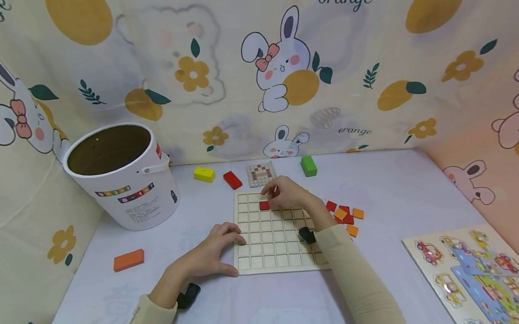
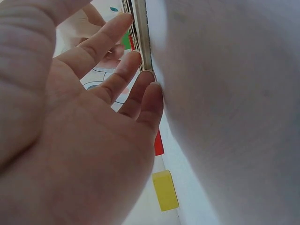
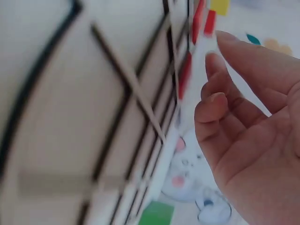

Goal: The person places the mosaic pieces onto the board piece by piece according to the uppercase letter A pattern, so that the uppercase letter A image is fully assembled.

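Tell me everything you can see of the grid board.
Pale and wooden-looking, the grid board has strips dividing it into square cells. It lies flat on the white tablecloth. A red tile occupies a cell near the far edge. The left grip touches its left edge; the right sleeve hides part.

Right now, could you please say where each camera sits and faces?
Head: worn there, facing forward-down at the pale square grid board; left hand and right hand show.
Left wrist: worn there, toward the board's edge; both hands show.
Right wrist: worn there, along the board; right hand shows.
Both wrist views share the yellow rectangular block.
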A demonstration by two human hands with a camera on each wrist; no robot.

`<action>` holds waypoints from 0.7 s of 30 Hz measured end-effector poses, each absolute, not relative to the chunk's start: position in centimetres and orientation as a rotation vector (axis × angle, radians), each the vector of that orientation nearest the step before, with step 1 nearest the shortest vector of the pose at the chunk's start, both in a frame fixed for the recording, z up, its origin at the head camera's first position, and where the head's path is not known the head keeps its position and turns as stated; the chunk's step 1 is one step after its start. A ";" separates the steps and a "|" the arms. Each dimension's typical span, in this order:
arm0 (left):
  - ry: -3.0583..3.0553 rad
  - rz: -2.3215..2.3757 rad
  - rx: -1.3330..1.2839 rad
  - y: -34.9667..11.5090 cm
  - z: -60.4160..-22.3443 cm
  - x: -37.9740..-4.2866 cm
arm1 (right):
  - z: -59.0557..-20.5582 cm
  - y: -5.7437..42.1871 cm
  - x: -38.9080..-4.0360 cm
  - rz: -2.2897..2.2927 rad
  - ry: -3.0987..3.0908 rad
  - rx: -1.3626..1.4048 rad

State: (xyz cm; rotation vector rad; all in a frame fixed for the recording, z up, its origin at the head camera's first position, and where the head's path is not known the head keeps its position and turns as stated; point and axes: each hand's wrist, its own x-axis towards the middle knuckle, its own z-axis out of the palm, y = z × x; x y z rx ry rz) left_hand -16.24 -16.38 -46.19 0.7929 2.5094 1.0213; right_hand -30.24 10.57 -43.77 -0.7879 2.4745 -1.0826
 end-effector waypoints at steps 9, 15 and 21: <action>2.506 1.031 0.818 -16.5 -46.1 -16.3 | -41.7 19.6 -28.6 -1.159 2.507 -0.710; 2.509 1.031 0.796 -16.6 -46.1 -16.2 | -42.8 25.8 -27.0 -1.104 2.521 -0.558; 2.502 1.042 0.811 -16.5 -46.1 -16.2 | -43.4 28.1 -26.1 -1.089 2.511 -0.537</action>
